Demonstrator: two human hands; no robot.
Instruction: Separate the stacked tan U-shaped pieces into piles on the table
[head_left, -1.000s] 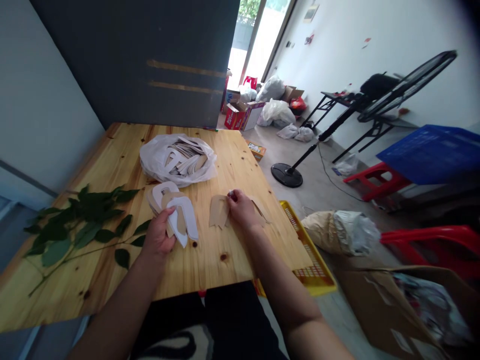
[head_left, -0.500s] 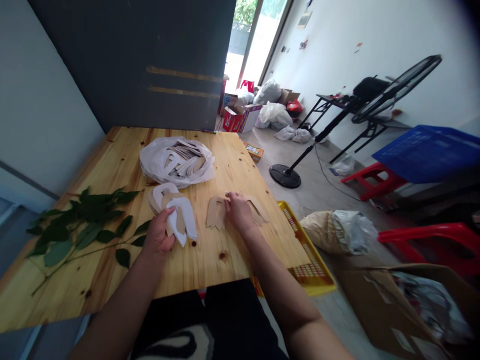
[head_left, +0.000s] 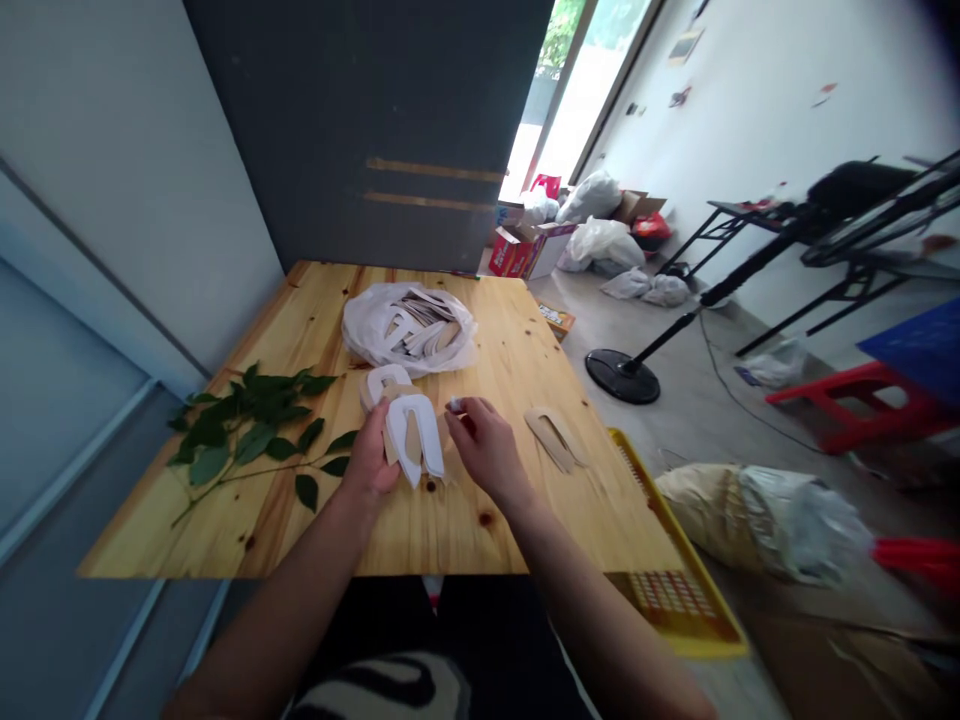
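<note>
Left hand (head_left: 369, 462): clamping stacked U-shaped cutouts (head_left: 415, 437), long axis running away from body
Right hand (head_left: 487, 450): nearly closed, pinching small white bit (head_left: 454, 405)
Loose cutout (head_left: 553, 438): lying on table (head_left: 495, 540), right of right hand, nearer it

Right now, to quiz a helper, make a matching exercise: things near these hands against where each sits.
Things: 1 leafy branch; 2 white plastic bag; 3 tan cardboard cut-out; 4 yellow crate.
Places: A on table, right of right hand; B below the table's right edge; C on table, left of left hand; D on table, beyond the hands, holding cut-outs.
Pairs: 1C, 2D, 3A, 4B.
</note>
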